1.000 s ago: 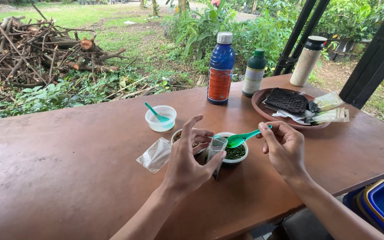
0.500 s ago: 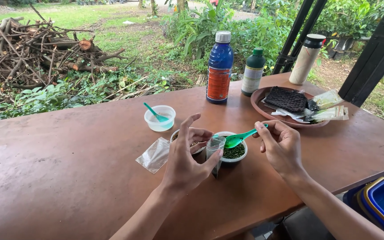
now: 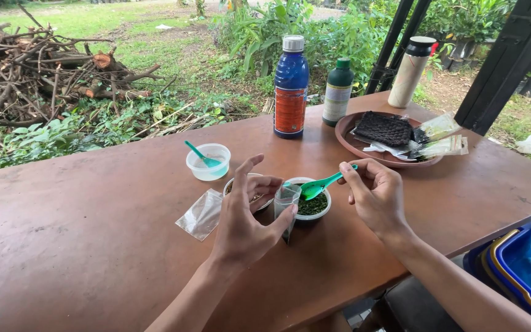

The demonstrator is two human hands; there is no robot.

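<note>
Holding small clear bag, left hand.

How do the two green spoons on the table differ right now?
The spoon in the right hand is lifted: this held spoon hangs over the cup of dark green bits. The other spoon rests untouched, leaning in a clear cup farther left. The held spoon looks a brighter green, the resting one more teal. Both are small plastic spoons.
</note>
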